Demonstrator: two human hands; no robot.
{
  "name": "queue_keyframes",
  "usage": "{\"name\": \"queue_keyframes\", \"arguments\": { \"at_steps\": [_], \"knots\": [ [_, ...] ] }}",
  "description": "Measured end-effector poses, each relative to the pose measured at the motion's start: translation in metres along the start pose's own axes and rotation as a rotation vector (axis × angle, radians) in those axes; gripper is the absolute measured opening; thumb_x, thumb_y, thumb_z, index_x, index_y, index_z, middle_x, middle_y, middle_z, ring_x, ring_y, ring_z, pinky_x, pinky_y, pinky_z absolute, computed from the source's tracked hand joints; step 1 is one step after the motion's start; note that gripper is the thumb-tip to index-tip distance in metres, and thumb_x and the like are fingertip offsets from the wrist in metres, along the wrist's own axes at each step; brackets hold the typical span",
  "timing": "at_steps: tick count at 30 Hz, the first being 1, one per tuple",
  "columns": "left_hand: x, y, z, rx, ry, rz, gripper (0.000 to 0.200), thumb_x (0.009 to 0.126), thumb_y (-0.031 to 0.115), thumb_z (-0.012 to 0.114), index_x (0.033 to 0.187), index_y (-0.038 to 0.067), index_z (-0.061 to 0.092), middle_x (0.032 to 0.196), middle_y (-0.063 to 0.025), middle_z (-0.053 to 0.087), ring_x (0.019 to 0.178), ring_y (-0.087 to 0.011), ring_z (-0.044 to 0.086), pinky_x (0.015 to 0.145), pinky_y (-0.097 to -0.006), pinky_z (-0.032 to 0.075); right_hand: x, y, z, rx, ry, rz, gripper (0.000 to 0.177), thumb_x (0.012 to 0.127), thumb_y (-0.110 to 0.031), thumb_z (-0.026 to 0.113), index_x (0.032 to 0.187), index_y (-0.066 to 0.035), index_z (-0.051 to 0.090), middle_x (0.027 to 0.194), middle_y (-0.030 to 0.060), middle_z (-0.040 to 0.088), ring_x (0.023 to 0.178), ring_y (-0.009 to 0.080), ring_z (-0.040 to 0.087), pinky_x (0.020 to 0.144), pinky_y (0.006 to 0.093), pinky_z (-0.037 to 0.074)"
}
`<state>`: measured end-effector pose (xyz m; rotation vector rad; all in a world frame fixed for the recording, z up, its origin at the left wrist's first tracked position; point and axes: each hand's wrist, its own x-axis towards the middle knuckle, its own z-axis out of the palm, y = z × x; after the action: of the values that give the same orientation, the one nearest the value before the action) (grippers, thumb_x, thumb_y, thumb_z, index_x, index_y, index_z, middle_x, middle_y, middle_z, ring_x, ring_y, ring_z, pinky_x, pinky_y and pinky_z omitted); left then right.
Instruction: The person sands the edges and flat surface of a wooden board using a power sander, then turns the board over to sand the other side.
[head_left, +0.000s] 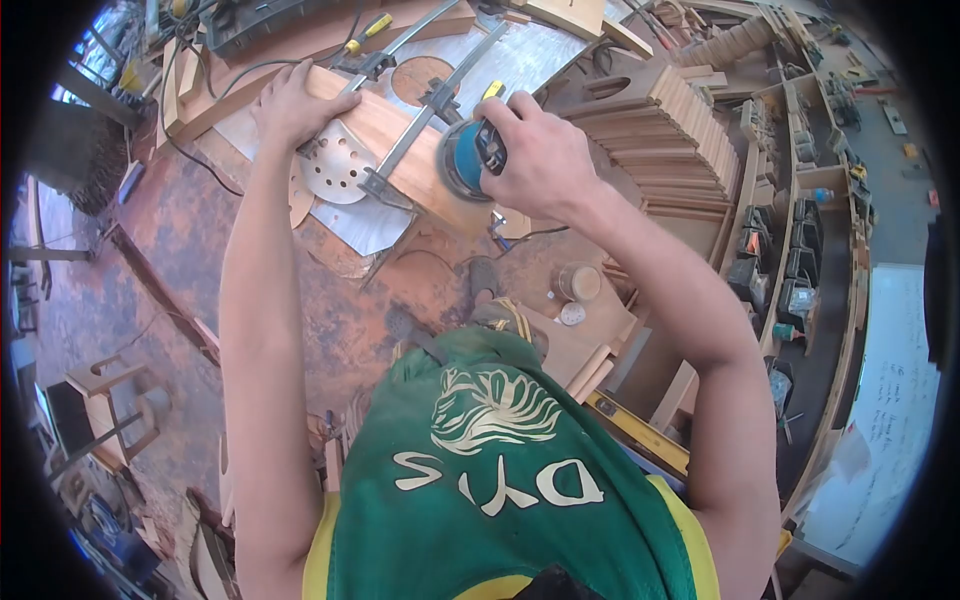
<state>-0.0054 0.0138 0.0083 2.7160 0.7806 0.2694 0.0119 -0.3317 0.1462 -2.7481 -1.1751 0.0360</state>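
Note:
My right hand (545,155) is wrapped around a teal-and-black orbital sander (464,160), whose pad rests on the right part of a pale wooden board (378,118). Two metal bar clamps cross the board; the jaw of one bar clamp (385,188) sits at its near edge. At the board's left end, my left hand (300,105) grips it, thumb on the near side and fingers across the top. Just below that hand lies a white sanding disc (338,165) with several holes, partly over a tan one.
Stacked wooden pieces (650,140) stand to the right, before shelves (800,220) of tools. A yellow-handled tool (370,32) and a cord lie behind the board. Below are a round container (577,283) and a yellow level (640,435). A wooden stool (110,410) stands lower left.

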Motion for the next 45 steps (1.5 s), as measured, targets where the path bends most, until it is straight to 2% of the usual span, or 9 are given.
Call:
{"name": "queue_keyframes", "arguments": {
  "at_steps": [6,9,16,24,26,34,38,41,45],
  "knots": [
    [0.001,0.002,-0.002,0.013,-0.022,-0.002,0.12,0.067,0.083,0.078,0.164,0.019,0.048,0.17,-0.0151,0.043,0.158,-0.0386,0.035,0.126,-0.0576,0.026,-0.018,-0.019,0.001,-0.033,-0.013,-0.136,0.056,0.077,-0.025,0.081,0.129,-0.017,0.061,0.11,0.0152,0.065,0.095,0.0402,0.073,0.08,0.0516,0.062],
    [0.0,0.002,-0.004,0.01,-0.03,0.003,0.12,0.067,0.083,0.078,0.164,0.019,0.047,0.17,-0.0152,0.043,0.157,-0.0384,0.036,0.126,-0.058,0.026,0.005,-0.007,0.002,-0.077,0.045,-0.113,0.058,0.077,-0.026,0.082,0.131,-0.016,0.061,0.112,0.0162,0.064,0.097,0.04,0.073,0.08,0.0518,0.062],
    [0.0,-0.001,-0.001,0.006,-0.01,0.018,0.12,0.068,0.084,0.077,0.164,0.018,0.048,0.169,-0.0152,0.044,0.157,-0.0394,0.037,0.126,-0.0582,0.025,-0.022,-0.014,0.004,0.042,-0.036,-0.175,0.057,0.079,-0.025,0.08,0.132,-0.016,0.061,0.113,0.0152,0.064,0.098,0.0398,0.073,0.083,0.0532,0.061],
    [0.005,-0.003,0.003,0.051,-0.008,0.034,0.119,0.069,0.084,0.076,0.163,0.016,0.048,0.169,-0.0162,0.043,0.158,-0.0371,0.037,0.126,-0.0549,0.028,-0.014,0.022,0.009,0.152,0.071,-0.034,0.056,0.076,-0.027,0.081,0.128,-0.016,0.062,0.112,0.0135,0.064,0.097,0.0394,0.071,0.083,0.0509,0.06],
    [0.007,-0.003,0.004,0.04,-0.003,0.044,0.119,0.069,0.084,0.075,0.163,0.016,0.048,0.169,-0.0158,0.043,0.158,-0.037,0.037,0.126,-0.0569,0.028,-0.037,0.026,0.022,0.221,0.133,-0.059,0.054,0.076,-0.026,0.082,0.126,-0.016,0.063,0.11,0.013,0.063,0.096,0.0379,0.071,0.082,0.0496,0.059],
    [0.017,0.017,-0.003,0.136,-0.128,-0.057,0.124,0.073,0.085,0.072,0.166,0.011,0.04,0.17,-0.0229,0.039,0.157,-0.0428,0.037,0.125,-0.0639,0.025,-0.086,0.05,0.057,0.448,0.316,0.256,0.055,0.076,-0.022,0.084,0.126,-0.014,0.064,0.114,0.0128,0.064,0.1,0.0356,0.07,0.086,0.0462,0.059],
    [0.014,0.026,-0.002,0.154,-0.075,-0.066,0.127,0.074,0.087,0.069,0.167,0.008,0.037,0.169,-0.0274,0.038,0.157,-0.0457,0.035,0.126,-0.0634,0.024,-0.108,0.052,0.064,0.435,0.262,0.302,0.053,0.076,-0.023,0.083,0.125,-0.014,0.064,0.115,0.0122,0.065,0.101,0.0362,0.071,0.086,0.0462,0.059],
    [0.007,0.024,0.002,0.157,-0.086,-0.049,0.127,0.074,0.089,0.067,0.167,0.007,0.037,0.169,-0.0282,0.038,0.157,-0.0469,0.035,0.126,-0.0625,0.024,-0.108,0.051,0.07,0.376,0.37,0.228,0.053,0.075,-0.023,0.084,0.124,-0.015,0.065,0.115,0.012,0.064,0.1,0.0368,0.071,0.085,0.048,0.059],
    [0.003,0.031,-0.008,0.166,-0.079,-0.035,0.127,0.075,0.089,0.066,0.167,0.006,0.037,0.168,-0.0284,0.039,0.156,-0.0474,0.035,0.126,-0.0624,0.025,-0.091,0.07,0.057,0.259,0.297,0.302,0.054,0.074,-0.024,0.083,0.124,-0.017,0.065,0.113,0.0118,0.063,0.099,0.0371,0.071,0.084,0.0491,0.059]
  ]
}}
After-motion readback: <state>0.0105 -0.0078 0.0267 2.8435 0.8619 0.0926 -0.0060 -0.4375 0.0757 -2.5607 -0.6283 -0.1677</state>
